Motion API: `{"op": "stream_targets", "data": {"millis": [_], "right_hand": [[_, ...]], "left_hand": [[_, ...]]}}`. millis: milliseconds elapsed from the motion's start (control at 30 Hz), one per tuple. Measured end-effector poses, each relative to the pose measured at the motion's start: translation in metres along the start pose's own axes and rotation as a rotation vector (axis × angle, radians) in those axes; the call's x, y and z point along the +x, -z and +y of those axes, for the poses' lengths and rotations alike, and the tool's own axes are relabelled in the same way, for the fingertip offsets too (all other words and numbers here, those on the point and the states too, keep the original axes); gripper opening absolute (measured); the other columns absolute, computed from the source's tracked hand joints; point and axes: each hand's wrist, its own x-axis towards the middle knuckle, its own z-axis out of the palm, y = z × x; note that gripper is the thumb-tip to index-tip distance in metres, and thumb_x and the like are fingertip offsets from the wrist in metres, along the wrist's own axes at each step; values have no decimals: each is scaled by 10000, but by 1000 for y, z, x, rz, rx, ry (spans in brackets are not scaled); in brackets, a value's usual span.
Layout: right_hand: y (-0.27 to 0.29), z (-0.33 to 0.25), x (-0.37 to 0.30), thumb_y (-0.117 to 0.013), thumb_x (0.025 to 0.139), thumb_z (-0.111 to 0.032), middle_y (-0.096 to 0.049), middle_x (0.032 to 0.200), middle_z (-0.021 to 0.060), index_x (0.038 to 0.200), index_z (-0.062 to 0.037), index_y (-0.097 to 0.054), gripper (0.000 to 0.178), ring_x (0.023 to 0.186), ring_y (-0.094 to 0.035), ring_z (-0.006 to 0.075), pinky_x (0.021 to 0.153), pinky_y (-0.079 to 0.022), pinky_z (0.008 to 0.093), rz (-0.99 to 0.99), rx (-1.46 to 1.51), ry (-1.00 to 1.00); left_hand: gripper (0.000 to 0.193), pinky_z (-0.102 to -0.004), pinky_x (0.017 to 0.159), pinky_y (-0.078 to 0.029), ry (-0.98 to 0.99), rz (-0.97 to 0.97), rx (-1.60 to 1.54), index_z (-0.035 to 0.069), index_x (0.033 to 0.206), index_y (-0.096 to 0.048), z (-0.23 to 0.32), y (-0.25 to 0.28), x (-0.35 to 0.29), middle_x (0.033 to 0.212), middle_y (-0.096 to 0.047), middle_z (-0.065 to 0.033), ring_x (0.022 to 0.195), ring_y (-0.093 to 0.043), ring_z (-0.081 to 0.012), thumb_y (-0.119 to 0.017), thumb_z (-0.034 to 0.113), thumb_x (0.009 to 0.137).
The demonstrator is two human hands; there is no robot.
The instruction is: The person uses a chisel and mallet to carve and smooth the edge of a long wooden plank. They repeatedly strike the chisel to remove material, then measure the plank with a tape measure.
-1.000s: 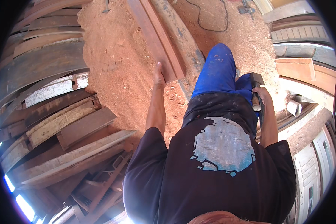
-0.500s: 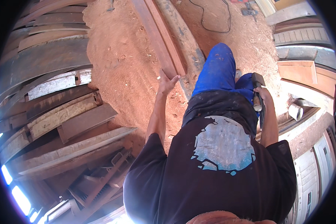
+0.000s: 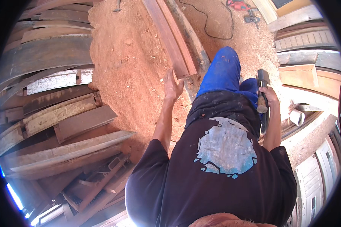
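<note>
My left hand is open, fingers stretched and thumb apart, just beside the near end of a long reddish-brown timber. A lengthwise line splits the timber into two strips. It lies alongside a worn, stained plank. At my right thigh, my right hand is closed around a hammer-like tool with a dark blocky head and a black shaft. A rounded wooden handle shows in the same grip; whether it belongs to a second tool, I cannot tell.
Sawdust and shavings cover the ground. Stacked boards line the left side, and more boards and panels the right. A red power tool with a black cord lies far right. A short white pipe sits near right.
My left hand has come off the timber's near end and its fingers have opened beside it. My right hand keeps its hold, and the view has shifted slightly.
</note>
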Motion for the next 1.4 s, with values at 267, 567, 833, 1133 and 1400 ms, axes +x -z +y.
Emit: {"op": "stream_targets", "data": {"millis": [267, 567, 833, 1133, 1400], "right_hand": [[-84, -103, -77, -772, 909, -297, -712, 922, 80, 1125, 11, -665, 391, 803, -674, 162, 726, -552, 307, -81, 22, 331], [-190, -142, -116, -740, 965, -266, -725, 978, 72, 1097, -24, -707, 278, 833, -690, 146, 711, -569, 304, -385, 56, 586], [-230, -194, -178, -796, 932, -260, -690, 811, 33, 958, -20, -691, 263, 759, -633, 108, 704, -503, 295, -465, -355, 846], [-268, -217, -239, -733, 938, -93, -699, 760, 35, 902, 5, -710, 107, 682, -661, 107, 642, -527, 276, -342, -259, 1281], [-281, -216, -243, -755, 931, -102, -678, 701, 31, 844, -9, -698, 140, 611, -639, 106, 576, -499, 268, -334, -242, 1381]], "left_hand": [[932, -567, 1253, -303, -682, -78, -275, 15, 1533, -400, 240, 35, 11, 1559, -417, -299, 1468, -388, -512, -867, 87, 729], [504, -543, 1137, -426, -954, 8, -633, 91, 1193, -665, 279, 89, 20, 1389, -594, -212, 1326, -557, -395, -854, 101, 727], [242, -292, 755, -601, -160, 211, -1025, 66, 1093, -662, 152, 136, 36, 950, -751, -38, 851, -728, -130, -813, 98, 906], [298, -237, 711, -531, 60, 308, -970, 77, 1001, -619, 125, 124, 39, 850, -674, 26, 782, -630, -52, -880, 99, 860], [241, -264, 706, -526, 13, 236, -881, 58, 951, -610, 115, 98, 39, 829, -661, 14, 765, -625, -67, -801, 51, 803]]}}
